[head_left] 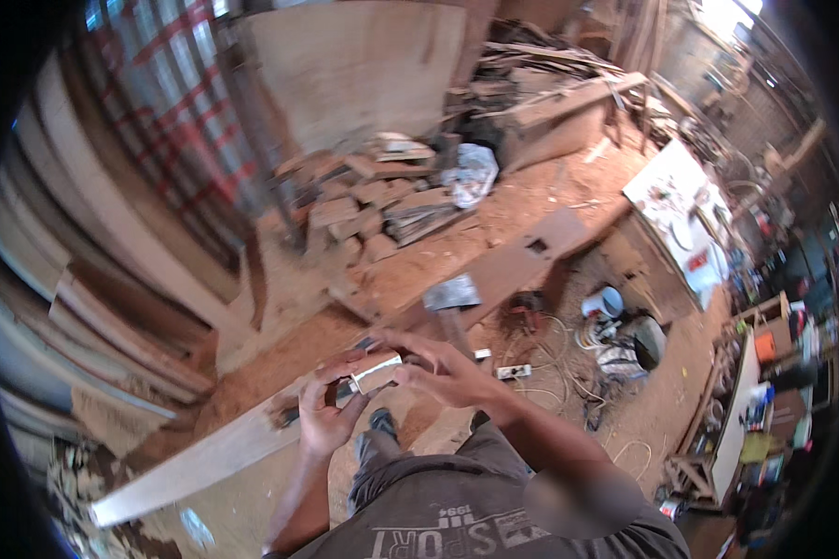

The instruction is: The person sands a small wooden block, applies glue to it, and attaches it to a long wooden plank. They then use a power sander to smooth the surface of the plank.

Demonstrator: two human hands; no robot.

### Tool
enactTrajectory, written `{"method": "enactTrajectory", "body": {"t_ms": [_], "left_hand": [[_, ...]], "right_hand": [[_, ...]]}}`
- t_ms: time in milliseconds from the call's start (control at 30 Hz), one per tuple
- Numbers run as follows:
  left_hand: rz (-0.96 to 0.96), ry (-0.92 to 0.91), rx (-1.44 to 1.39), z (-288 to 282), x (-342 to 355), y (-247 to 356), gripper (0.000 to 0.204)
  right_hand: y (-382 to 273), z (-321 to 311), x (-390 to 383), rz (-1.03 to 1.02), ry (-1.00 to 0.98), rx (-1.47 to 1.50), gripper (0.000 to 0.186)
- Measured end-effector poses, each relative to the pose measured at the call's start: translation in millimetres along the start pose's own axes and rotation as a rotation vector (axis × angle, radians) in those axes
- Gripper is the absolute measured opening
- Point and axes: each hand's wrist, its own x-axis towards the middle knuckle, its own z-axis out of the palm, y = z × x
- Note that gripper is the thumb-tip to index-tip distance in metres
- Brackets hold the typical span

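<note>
1. Head view: the person stands in a wood workshop and looks down at both hands, which meet in front of the body, above the sawdust floor.
2. The left hand is closed around a small shiny metal piece. The fingers are curled on its lower end and the thumb is on its side.
3. The right hand touches the same metal piece from the right. Its fingers are spread and a little bent, and the fingertips rest on the upper end of the piece. I cannot tell if it really grips the piece or only touches it.
4. The metal piece is between the 2 hands, tilted, with its right end higher than the left one. It is too small to say what kind of object it is.
5. Just under the hands, a long pale wooden plank runs from the lower left up toward the hands.
6. Behind the hands, a hammer-like tool with a grey head stands near a dark flat board.
7. Farther away lies a pile of short wood blocks, and a white crumpled bag is beside it.
8. At the right, loose cables lie on the floor near a white table top.
</note>
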Motion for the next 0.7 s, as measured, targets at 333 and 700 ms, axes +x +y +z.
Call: {"method": "enactTrajectory", "body": {"t_ms": [333,700], "left_hand": [[-0.891,-0.076,-0.819,273.4,122.4,-20.4,0.035],[-1.068,0.146,-0.564,390.8,129.6,-85.3,0.029]], "right_hand": [[-35.1,-226.6,-134.7,-0.041,0.172,-0.487,0.077],[16.8,-415.8,-95.5,0.023,-0.028,-0.648,0.057]]}}
